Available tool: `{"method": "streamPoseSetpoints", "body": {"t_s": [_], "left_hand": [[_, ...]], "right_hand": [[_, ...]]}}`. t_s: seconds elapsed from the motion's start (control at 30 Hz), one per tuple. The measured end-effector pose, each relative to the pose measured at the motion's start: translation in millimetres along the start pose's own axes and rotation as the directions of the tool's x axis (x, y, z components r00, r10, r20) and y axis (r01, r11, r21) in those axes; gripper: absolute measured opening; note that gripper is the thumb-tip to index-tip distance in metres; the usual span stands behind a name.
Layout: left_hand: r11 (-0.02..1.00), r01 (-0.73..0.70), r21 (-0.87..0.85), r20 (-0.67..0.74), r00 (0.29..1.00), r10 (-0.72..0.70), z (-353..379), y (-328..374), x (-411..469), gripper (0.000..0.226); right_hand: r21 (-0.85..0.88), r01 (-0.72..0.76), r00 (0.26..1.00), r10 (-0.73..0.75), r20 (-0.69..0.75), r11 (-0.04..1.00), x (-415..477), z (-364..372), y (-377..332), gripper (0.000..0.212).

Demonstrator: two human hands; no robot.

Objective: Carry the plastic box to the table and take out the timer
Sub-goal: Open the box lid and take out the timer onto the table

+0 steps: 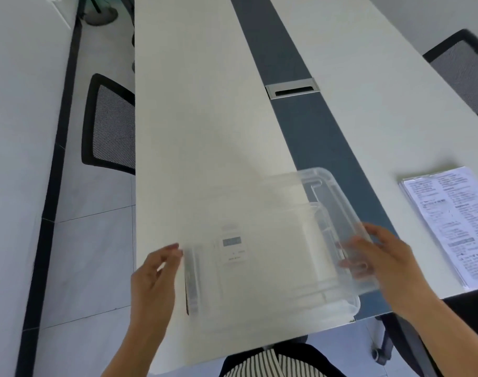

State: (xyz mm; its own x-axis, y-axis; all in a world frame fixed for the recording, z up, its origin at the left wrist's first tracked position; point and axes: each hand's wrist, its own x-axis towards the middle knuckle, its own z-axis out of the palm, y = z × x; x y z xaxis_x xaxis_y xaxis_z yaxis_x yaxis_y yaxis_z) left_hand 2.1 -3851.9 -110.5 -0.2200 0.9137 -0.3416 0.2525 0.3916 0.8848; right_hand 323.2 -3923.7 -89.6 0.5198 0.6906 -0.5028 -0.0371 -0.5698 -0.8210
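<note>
A clear plastic box (327, 186) lies on the white table (205, 131) near its front edge, blurred by motion. Inside it, seen through the plastic, is a small white timer (233, 247) with a grey display, towards the left half. My right hand (382, 259) grips the box's right rim, fingers curled over the edge. My left hand (153, 278) is at the box's left end with fingers spread and fingertips close to the wall; I cannot tell if they touch it.
A dark blue strip (286, 63) with a metal cable slot (292, 88) runs down the table's middle. A stack of printed papers (455, 221) lies at the right. Black mesh chairs stand at the left (110, 123) and far right (466, 72).
</note>
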Motion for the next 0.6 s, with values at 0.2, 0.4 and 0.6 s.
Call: {"method": "streamPoseSetpoints", "body": {"t_s": [0.2, 0.4, 0.6], "left_hand": [[0.974, -0.08, 0.212, 0.046, 0.996, 0.072, 14.8, -21.4, 26.3, 0.039], [0.791, -0.27, 0.549, 0.206, 0.961, 0.185, 39.2, -85.1, 0.3, 0.058], [0.8, -0.307, 0.516, 0.182, 0.952, 0.248, 40.4, -95.2, -1.7, 0.056]], "right_hand": [[0.199, -0.014, 0.998, 0.001, 0.063, 0.98, 74.4, 38.6, -60.8, 0.018], [0.138, -0.082, 0.996, 0.076, 0.051, 0.987, 158.8, 94.3, -66.0, 0.027], [-0.049, -0.206, 0.978, 0.207, 0.014, 0.977, 196.4, 108.8, -40.6, 0.033]]}}
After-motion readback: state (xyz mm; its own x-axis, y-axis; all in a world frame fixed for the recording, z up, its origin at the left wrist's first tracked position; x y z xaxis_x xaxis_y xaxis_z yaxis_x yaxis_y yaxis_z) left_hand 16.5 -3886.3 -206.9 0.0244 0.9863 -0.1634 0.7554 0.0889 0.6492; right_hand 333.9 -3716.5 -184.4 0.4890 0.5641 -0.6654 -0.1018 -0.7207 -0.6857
